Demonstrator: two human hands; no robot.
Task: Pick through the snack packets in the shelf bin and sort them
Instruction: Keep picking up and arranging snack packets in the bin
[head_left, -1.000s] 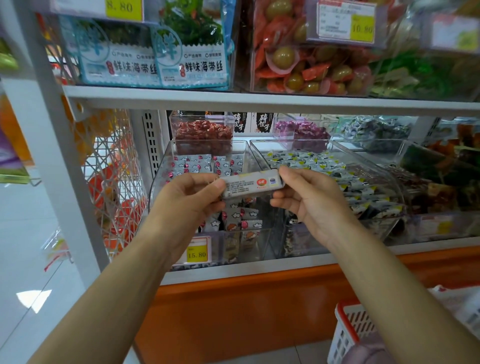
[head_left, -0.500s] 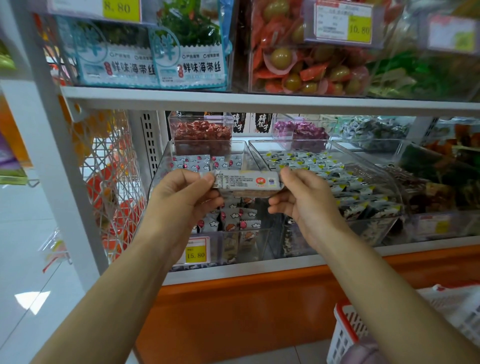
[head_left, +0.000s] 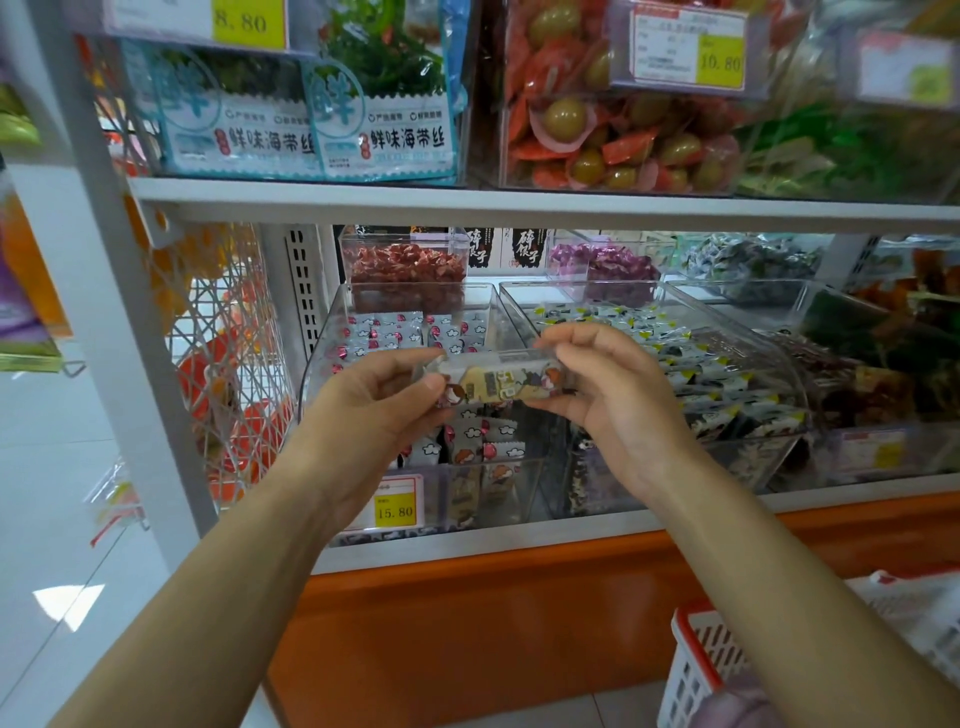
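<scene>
Two hands: both are up in front of the lower shelf, sharing one packet between them
Left hand (head_left: 363, 410): fingers curled, thumb and fingertips pinching the left end of the packet
Right hand (head_left: 618, 400): same deal on the right end, thumb underneath, fingers curled over the top
Packet: a small oblong cream-coloured snack packet with cartoon print (head_left: 498, 382), held roughly level and printed face toward the camera, in the air just above the front half of the bin
Bin: clear plastic shelf bin with a curved front (head_left: 324, 338), sitting on the lower shelf at the left end of the row
What's in it: more small silvery-white snack packets with red dots and cloud shapes (head_left: 395, 332), neat rows at the back, a looser pile toward the front under the hands
Price tag: yellow label reading 15.80 (head_left: 396, 512) on the bin's front, just below the left wrist
Next bin over: another clear bin (head_left: 774, 358) touching it on the right, full of white packets with dark and yellow print (head_left: 649, 332)
Behind: a small clear tub of red wrapped sweets (head_left: 405, 270) at the back of the shelf
Floor level: a white plastic basket with a red rim (head_left: 696, 670) at bottom right, contents too blurry to make out
</scene>
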